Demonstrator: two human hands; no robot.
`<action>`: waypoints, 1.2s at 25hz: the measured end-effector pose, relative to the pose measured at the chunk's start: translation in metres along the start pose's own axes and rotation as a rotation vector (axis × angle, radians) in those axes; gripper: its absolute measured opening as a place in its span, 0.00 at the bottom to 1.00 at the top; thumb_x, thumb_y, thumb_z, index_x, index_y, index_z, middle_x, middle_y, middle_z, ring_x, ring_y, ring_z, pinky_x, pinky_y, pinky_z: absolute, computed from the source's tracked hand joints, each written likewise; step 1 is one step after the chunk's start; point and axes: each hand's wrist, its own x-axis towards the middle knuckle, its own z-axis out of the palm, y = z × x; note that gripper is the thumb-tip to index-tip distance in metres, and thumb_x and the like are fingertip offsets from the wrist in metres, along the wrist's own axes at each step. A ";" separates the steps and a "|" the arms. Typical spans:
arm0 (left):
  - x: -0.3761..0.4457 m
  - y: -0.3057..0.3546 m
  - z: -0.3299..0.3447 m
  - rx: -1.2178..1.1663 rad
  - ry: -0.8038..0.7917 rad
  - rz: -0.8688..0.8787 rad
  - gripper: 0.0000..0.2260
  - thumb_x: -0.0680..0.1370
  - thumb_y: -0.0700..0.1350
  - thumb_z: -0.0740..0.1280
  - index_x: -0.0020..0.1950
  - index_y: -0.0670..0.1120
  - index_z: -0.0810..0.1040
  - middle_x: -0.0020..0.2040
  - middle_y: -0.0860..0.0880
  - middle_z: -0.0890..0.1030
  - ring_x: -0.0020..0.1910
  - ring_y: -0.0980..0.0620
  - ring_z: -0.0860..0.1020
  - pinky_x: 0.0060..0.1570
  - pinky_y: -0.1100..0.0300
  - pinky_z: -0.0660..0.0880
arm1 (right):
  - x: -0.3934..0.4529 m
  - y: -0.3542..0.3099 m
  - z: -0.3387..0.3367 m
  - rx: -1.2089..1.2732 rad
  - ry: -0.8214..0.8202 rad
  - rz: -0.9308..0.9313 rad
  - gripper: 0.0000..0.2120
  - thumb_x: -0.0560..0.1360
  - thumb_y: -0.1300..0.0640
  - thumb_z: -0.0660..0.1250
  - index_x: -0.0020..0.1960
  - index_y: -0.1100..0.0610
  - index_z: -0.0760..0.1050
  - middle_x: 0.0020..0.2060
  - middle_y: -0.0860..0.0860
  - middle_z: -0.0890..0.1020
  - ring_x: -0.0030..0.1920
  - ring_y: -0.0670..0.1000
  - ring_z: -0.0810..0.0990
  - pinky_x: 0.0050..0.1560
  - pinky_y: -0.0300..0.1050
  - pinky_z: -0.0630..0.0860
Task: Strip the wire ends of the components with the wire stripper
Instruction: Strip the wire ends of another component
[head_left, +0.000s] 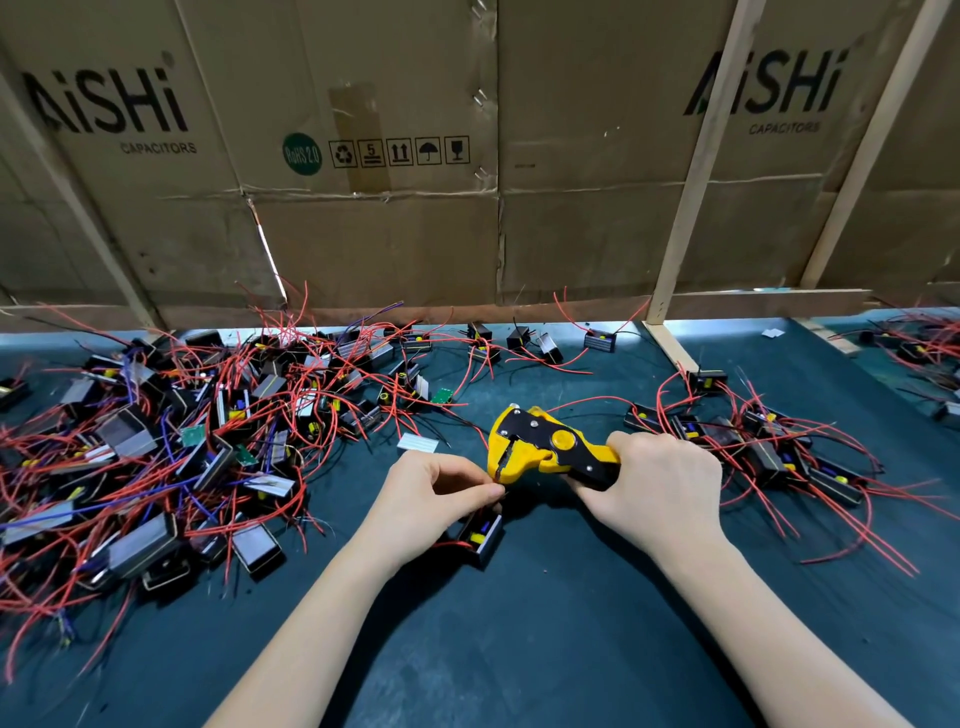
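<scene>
We see bare dark green mat (519, 649) nearest. Left hand (431, 493), fingers curled, pinches thin wire end at stripper head; black component (480, 535) lies on mat just below it. Right hand (660, 488) wrapped tight round handles of yellow wire stripper (540, 441). Big component pile (156, 441) left, smaller pile (769, 447) right. Cardboard wall (415, 234) behind, wooden slats (696, 182) leaning.

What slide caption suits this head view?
Right hand grips yellow-and-black wire stripper; left hand pinches a wire at its jaws.
</scene>
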 end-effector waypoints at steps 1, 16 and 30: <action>0.000 0.001 0.000 0.007 0.002 0.006 0.04 0.74 0.46 0.75 0.39 0.49 0.86 0.37 0.53 0.85 0.35 0.61 0.80 0.43 0.66 0.74 | 0.000 0.001 0.002 0.015 0.032 -0.006 0.24 0.58 0.37 0.78 0.34 0.57 0.76 0.29 0.53 0.78 0.33 0.58 0.79 0.34 0.46 0.68; -0.004 0.022 0.009 -0.246 -0.121 0.173 0.24 0.79 0.36 0.65 0.73 0.51 0.64 0.61 0.48 0.81 0.58 0.48 0.80 0.55 0.61 0.75 | 0.013 0.019 -0.023 0.462 0.170 0.234 0.19 0.65 0.41 0.73 0.43 0.56 0.76 0.36 0.50 0.78 0.40 0.57 0.78 0.45 0.58 0.75; -0.001 -0.018 -0.060 0.738 0.636 -0.191 0.16 0.76 0.40 0.66 0.63 0.41 0.73 0.56 0.42 0.78 0.55 0.40 0.74 0.53 0.47 0.72 | 0.010 0.049 -0.004 -0.162 -0.115 0.140 0.25 0.59 0.46 0.79 0.46 0.60 0.77 0.39 0.59 0.79 0.44 0.62 0.77 0.47 0.53 0.65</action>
